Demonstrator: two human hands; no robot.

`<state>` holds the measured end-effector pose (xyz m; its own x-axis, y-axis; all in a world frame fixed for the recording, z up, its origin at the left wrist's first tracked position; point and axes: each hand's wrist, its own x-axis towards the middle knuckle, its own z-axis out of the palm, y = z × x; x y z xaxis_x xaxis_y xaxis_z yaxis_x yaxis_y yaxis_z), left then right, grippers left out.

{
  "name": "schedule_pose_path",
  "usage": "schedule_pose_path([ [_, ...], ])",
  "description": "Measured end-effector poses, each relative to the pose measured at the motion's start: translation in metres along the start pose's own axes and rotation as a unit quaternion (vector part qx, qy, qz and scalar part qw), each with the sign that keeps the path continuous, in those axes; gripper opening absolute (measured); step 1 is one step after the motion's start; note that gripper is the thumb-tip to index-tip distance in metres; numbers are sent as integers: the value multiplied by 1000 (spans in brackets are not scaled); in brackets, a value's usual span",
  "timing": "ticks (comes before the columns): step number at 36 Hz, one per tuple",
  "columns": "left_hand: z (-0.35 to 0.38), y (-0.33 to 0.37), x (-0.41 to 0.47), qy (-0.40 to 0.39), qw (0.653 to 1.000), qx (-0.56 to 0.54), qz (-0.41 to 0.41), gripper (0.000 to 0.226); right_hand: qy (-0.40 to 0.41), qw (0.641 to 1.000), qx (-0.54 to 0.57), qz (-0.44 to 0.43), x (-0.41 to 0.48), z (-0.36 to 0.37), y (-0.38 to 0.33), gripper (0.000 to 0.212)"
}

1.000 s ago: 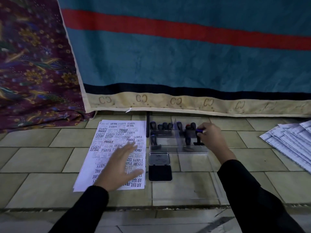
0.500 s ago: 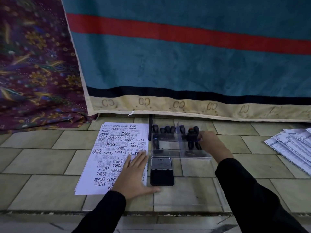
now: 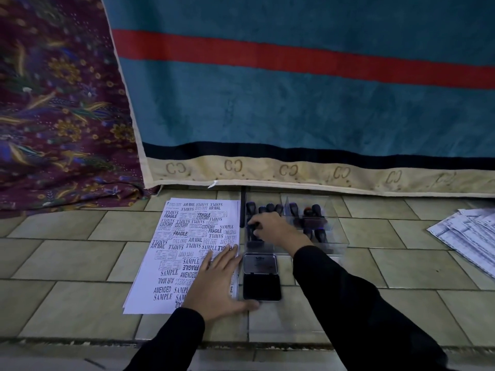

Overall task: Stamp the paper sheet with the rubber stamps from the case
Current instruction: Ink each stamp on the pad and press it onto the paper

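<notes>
Paper sheet (image 3: pixel 174 250) mostly covered with imprints. Left hand (image 3: pixel 217 282) spread flat on it; right hand (image 3: pixel 273 230) pinches a stamp (image 3: pixel 251 234) in the case (image 3: pixel 334 238).

Paper sheet (image 3: pixel 184 253): thin white paper, matt, black ink print. Case (image 3: pixel 338 238): clear hard plastic, glossy. Rubber stamps (image 3: pixel 251 208): black handles, prob. plastic, slight sheen. Ink pad (image 3: pixel 262 287): matt black pad; lid shiny, metal or plastic, can't tell. Floor (image 3: pixel 67 253): beige tiles, smooth, dull. Blanket (image 3: pixel 294 108): teal cloth, fuzzy nap.

right hand (image 3: pixel 270 229) moved leftward, onto left stamp (image 3: pixel 250 236)
</notes>
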<state>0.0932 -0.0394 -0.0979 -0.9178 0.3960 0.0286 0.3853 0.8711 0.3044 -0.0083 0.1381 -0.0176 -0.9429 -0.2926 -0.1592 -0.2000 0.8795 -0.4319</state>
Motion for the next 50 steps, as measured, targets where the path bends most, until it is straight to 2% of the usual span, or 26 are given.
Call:
schedule_pose_path([
  [6,-1,0,0,2,1000,-3,0,125,30,999,7,31,5,3,3,8],
  [12,0,0,0,7,1000,-11,0,123,62,997,44,32,2,3,9,18],
  [16,0,0,-1,9,1000,-9,0,123,76,992,95,25,-6,-10,9,37],
  [23,2,-2,-1,10,1000,-21,1,123,181,973,141,-24,-53,-32,0,21],
  [29,3,-2,0,15,1000,-10,10,122,158,972,168,-40,-99,-19,-10,25],
  [31,3,-2,0,18,1000,-8,10,122,140,977,156,-48,-110,-9,-12,29],
  [35,3,-3,0,17,1000,-5,10,122,129,983,101,-79,-124,5,-12,25],
  [43,5,-3,0,21,1000,-6,14,120,125,984,73,-107,-128,19,-11,21],
  [50,8,-6,1,31,999,-11,15,118,114,988,44,-93,-124,20,-12,22],
])
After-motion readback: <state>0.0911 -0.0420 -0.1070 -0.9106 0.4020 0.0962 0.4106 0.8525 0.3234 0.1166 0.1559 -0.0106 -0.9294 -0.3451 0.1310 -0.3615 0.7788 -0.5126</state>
